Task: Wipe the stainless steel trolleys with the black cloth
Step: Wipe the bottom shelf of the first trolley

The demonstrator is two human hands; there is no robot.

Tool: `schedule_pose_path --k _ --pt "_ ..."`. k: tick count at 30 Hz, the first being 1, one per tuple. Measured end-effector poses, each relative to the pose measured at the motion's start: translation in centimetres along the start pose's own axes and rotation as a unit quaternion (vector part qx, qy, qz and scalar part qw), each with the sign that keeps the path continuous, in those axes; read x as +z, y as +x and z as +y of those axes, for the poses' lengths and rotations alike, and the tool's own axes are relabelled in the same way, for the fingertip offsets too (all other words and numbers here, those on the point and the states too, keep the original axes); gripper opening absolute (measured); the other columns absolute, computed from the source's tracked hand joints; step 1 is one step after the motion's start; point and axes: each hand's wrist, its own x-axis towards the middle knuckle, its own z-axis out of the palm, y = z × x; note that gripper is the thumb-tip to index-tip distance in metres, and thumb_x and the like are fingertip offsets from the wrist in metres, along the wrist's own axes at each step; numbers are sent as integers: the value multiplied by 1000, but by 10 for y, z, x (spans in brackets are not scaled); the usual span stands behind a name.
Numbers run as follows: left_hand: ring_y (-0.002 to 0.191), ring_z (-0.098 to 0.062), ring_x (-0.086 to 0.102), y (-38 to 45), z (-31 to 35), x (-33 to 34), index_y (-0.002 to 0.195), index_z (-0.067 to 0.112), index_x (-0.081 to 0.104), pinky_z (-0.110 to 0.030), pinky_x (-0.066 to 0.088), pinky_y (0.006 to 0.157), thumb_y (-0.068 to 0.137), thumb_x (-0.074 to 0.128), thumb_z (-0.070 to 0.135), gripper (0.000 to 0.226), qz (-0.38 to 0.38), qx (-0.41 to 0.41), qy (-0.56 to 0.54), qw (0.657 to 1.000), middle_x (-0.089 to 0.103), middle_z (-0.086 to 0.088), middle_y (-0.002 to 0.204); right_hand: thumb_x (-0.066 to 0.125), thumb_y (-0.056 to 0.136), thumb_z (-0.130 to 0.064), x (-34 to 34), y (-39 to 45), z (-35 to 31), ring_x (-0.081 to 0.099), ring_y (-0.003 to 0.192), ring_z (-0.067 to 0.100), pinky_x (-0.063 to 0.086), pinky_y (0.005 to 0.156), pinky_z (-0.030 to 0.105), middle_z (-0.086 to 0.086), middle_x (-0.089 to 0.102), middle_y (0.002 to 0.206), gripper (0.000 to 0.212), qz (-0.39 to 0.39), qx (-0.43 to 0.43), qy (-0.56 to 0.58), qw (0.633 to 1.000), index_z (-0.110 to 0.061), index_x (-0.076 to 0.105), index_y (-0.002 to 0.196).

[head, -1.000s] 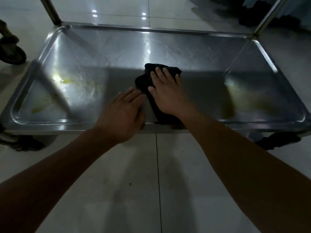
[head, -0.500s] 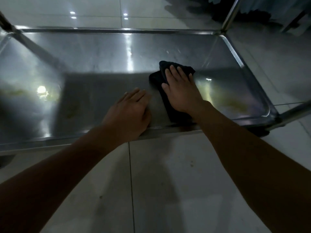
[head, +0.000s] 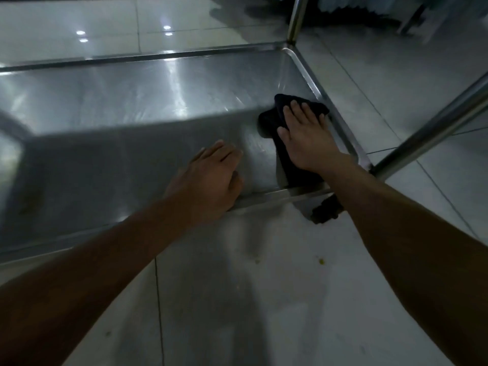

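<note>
At the right edge of the shiny steel trolley shelf (head: pixel 132 96), the flat right hand (head: pixel 306 138) presses the black cloth (head: pixel 285 157). The left hand (head: pixel 208 178) rests flat, holding nothing. Most wiping looks left.

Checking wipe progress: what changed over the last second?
The right hand slid the cloth from mid-tray to the tray's right end, against the side rim. The left hand shifted right along the near rim with it. Unchanged: right hand flat on the cloth with straight fingers, left hand resting on the rim, nothing grasped or released.
</note>
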Motion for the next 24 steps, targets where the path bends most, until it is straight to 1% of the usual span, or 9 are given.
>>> schedule_pose_path --k 2,5,8,11,14,20,24 --pt "140 -27 36 4 4 2 135 9 50 -46 32 114 96 47 29 44 -5 0 -2 1000 50 -9 140 23 108 -39 -2 -3 13 0 154 27 3 123 54 8 4 168 60 -1 7 -2 1000 -12 10 159" --pt "143 -25 32 9 15 9 139 11 47 -43 28 117 97 47 29 45 -10 3 -1 1000 47 -7 144 23 108 -39 -3 -12 33 0 154 27 3 123 53 8 4 168 59 -1 21 3 1000 -12 10 159" --pt "144 -24 30 7 21 13 142 11 44 -41 25 118 98 47 29 48 -14 -3 1 1000 44 -7 149 25 108 -38 -3 -18 38 2 154 27 4 123 53 9 6 168 59 5 19 3 1000 -12 12 159" --pt "142 -26 34 -2 16 17 137 11 48 -42 29 116 95 46 31 46 -5 1 5 1000 49 -8 144 25 108 -38 -3 -23 36 2 154 27 3 122 53 9 6 168 59 1 19 1 1000 -12 12 159" --pt "142 -26 34 -11 10 19 137 10 49 -42 28 116 93 43 32 50 -1 -2 1 1000 49 -8 144 25 108 -36 -4 -30 36 1 154 28 4 122 53 9 4 168 59 -12 22 -10 1000 -12 10 159" --pt "143 -26 34 -37 -10 15 137 11 49 -42 27 116 91 38 38 55 11 -6 -1 1000 47 -8 146 24 108 -33 1 -49 2 -2 155 27 4 123 54 5 1 168 58 -35 -1 -25 999 -14 7 160" --pt "142 -26 35 -60 -27 7 136 10 49 -39 27 115 92 39 36 52 11 -13 10 1000 48 -8 145 23 107 -34 8 -57 -38 -4 154 24 3 123 53 3 0 168 58 -34 -12 -19 999 -16 6 160"
